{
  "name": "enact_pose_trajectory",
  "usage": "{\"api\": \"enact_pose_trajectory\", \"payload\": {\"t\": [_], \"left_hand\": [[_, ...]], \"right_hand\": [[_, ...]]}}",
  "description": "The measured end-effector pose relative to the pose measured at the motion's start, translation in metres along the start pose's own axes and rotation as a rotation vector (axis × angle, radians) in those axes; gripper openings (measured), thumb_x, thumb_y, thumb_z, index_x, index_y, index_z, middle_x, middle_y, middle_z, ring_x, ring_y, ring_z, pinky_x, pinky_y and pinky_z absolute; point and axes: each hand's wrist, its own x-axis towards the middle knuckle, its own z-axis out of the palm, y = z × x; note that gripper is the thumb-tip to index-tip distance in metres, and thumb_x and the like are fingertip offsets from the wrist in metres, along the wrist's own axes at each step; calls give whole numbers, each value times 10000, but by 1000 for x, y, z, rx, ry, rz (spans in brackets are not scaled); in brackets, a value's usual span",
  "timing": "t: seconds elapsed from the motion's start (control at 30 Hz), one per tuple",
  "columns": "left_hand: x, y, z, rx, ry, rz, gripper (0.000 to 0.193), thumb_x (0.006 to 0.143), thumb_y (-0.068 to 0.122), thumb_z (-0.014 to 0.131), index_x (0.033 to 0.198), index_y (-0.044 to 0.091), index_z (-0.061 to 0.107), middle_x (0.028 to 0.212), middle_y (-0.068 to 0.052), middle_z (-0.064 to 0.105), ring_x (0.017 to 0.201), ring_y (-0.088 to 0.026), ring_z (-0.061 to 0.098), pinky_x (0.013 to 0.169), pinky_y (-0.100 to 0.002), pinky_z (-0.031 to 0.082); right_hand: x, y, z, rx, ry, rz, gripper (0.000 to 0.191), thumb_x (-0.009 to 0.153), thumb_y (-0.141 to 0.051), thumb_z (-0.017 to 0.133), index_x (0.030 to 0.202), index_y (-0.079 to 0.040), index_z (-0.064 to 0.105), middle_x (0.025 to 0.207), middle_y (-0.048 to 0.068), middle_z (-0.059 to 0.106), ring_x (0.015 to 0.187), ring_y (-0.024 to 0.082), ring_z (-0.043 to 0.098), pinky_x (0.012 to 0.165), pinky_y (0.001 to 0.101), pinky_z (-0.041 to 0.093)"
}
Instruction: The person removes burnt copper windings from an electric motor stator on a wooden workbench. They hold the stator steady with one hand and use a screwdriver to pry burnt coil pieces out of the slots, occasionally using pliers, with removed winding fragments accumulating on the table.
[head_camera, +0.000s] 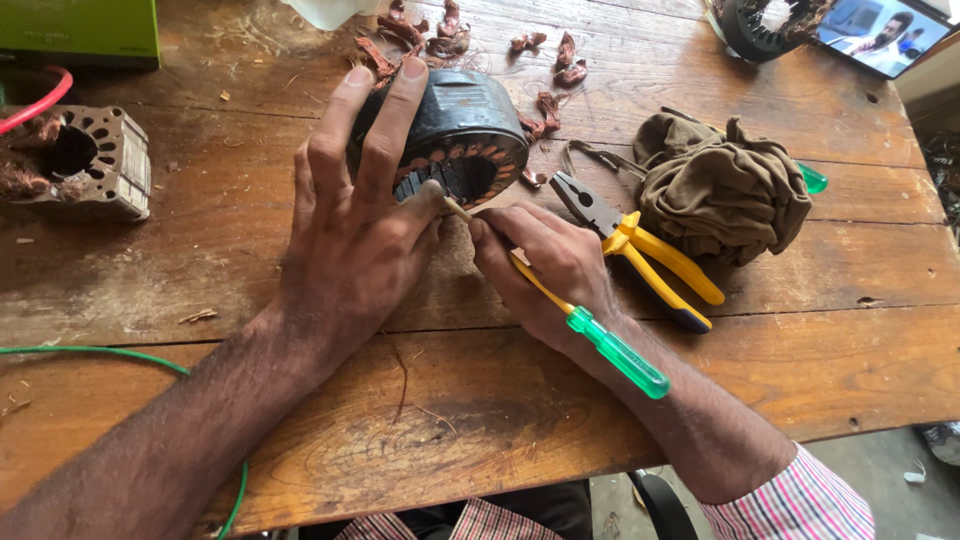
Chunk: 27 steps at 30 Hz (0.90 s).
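Note:
A dark round motor stator (470, 125) with copper windings in its slots lies tilted on the wooden table (500, 400). My left hand (355, 215) grips it from the left side, fingers over its top and thumb at its open face. My right hand (545, 262) holds a screwdriver (600, 340) with a yellow shaft sleeve and clear green handle. Its tip touches the stator's slots beside my left thumb.
Yellow-handled pliers (640, 250) lie right of my right hand, next to a crumpled brown cloth (725, 190). Another square stator (90, 160) sits at the left. Copper wire scraps (440, 40) litter the back. A green wire (110, 352) crosses the near left. A phone screen (880, 30) leans at back right.

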Motion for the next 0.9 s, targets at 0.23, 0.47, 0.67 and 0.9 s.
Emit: {"api": "enact_pose_trajectory", "payload": {"t": [0.23,0.47,0.67,0.9], "left_hand": [[1,-2,-5,9,-44,-5,337,990,335,841,1258,150,754,1678,-105,169,1535,-355,176,1207,-559,415],[2,-3,-3,58,5,16,391,956,341,845,1295,178,736,1638,-110,199,1524,-337,186,1212,-585,411],[3,-3,2,45,-12,-2,479,893,265,847,1354,199,733,1687,-115,225,1561,-347,215,1193,-604,404],[6,-3,-1,27,-12,-4,518,827,295,859,1312,152,746,1662,-139,247,1522,-358,239,1138,-614,410]], "right_hand": [[1,4,6,-11,14,11,168,1020,-51,685,1177,1,650,1043,132,707,893,276,740,759,364,601],[6,6,3,-30,-6,50,151,1001,-60,717,1143,-22,682,1024,107,719,863,223,753,731,334,618],[-2,-1,-32,228,164,139,197,993,48,652,1183,0,682,1165,123,679,1052,208,691,894,331,603],[-92,-52,-107,690,955,48,171,981,-30,573,1118,-23,676,1147,79,639,1071,201,677,943,347,593]]}}
